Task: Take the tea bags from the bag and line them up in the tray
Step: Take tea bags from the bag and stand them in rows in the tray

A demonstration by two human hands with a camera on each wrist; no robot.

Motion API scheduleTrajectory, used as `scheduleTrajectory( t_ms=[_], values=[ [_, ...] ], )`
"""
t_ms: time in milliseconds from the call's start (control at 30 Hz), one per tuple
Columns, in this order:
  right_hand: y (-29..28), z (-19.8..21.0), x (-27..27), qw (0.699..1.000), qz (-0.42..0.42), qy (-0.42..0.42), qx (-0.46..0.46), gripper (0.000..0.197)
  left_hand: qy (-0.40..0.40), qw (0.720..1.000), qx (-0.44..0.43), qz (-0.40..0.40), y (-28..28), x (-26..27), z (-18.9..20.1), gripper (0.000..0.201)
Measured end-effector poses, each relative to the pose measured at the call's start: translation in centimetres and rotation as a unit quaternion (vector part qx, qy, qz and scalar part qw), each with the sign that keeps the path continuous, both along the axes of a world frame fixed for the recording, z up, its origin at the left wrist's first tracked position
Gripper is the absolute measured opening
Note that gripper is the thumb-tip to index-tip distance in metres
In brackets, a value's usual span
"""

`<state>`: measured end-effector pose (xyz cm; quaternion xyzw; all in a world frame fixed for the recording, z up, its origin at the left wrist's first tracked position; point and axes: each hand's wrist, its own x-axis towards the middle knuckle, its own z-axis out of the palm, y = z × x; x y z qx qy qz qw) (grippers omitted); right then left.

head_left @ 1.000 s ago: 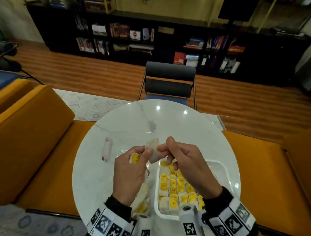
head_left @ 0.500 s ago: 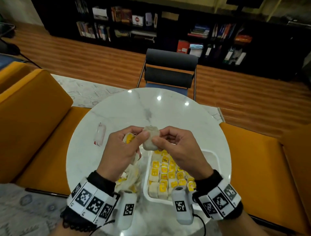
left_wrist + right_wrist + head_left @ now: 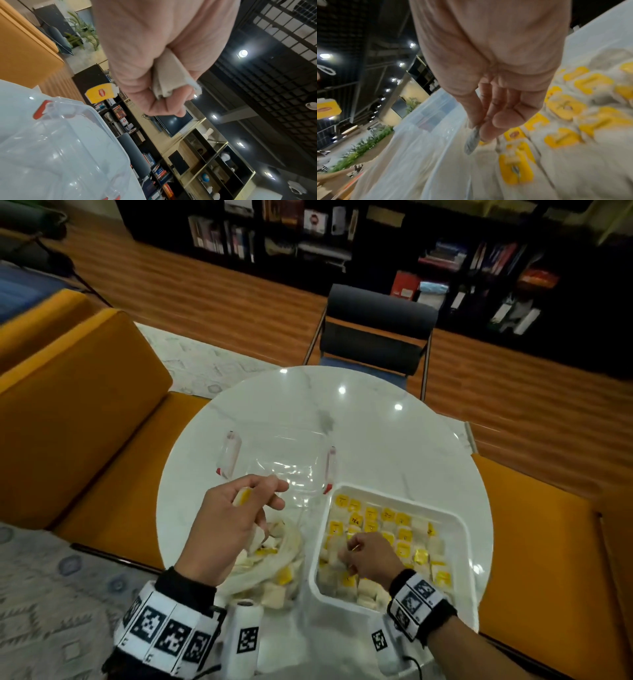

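One tea bag [image 3: 169, 77] in left-wrist view only

Right hand [image 3: 368, 556] seemingly pinches tea bag [image 3: 342, 554] over tray [image 3: 459, 529].

My left hand [image 3: 226, 529] is raised, wrist bent back, its fingers curled round a pale paper tea bag with a yellow tag [image 3: 169, 78] pressed into the palm. My right hand [image 3: 371, 554] reaches down lower, knuckles up, thumb and forefinger pinched on a small grey-white paper tea bag [image 3: 471, 139], the other fingers [image 3: 503, 119] loosely bent beside it. Both wrists wear black cuffs with white coded bands.
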<state>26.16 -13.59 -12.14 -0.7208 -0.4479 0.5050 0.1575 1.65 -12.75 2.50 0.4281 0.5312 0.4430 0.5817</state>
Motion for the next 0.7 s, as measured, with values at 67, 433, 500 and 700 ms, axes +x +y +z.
scheduleTrajectory(
  t_ms=[67, 433, 500, 700],
  values=[
    [-0.2, -0.9, -1.1, 0.999, 0.023, -0.009, -0.03, 0.022, -0.027, 1.0, -0.015, -0.002, -0.1, -0.5, -0.1, 0.032],
    [0.6, 6.0, -1.8, 0.988, 0.016, -0.107, 0.108, 0.029, -0.25, 0.951, -0.168, -0.071, 1.3, -1.0, 0.3, 0.069],
    [0.1, 10.1, -2.6, 0.983, -0.008, -0.013, 0.184, 0.022, -0.246, 0.948, -0.172, -0.102, 1.4, -0.4, 0.3, 0.07],
    [-1.3, 17.6, -5.8, 0.925, 0.088, -0.021, 0.369, 0.014, -0.188, 0.959, -0.169, -0.125, 1.2, 2.1, 0.2, 0.066]
  ],
)
